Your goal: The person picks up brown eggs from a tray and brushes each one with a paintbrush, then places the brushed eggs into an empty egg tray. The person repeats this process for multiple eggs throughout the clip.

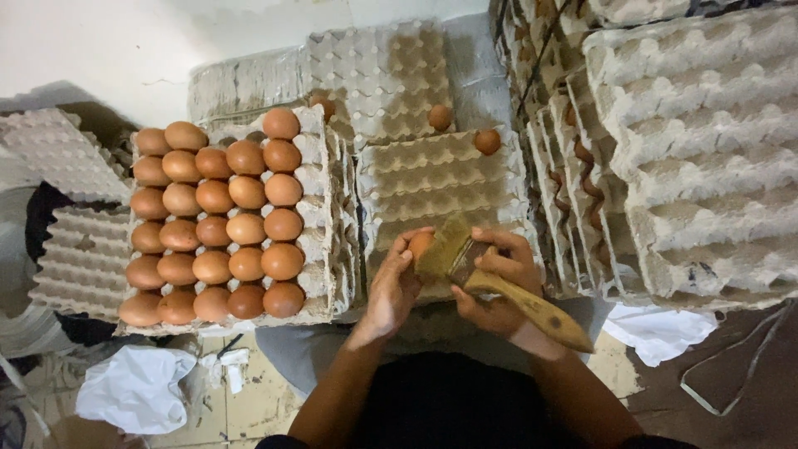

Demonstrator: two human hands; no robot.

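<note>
**While brush meets egg, tray near full**

While holding one brown egg (420,244) in fingertips of left hand (391,287) over near edge of empty middle tray (440,179), right hand (497,283) closed round wooden brush (490,278), bristles against shell. Left tray (320,179) nearly filled: five columns seated, right-hand column bare. Judged well along; three loose eggs (487,141) farther back, unplaced.
</note>
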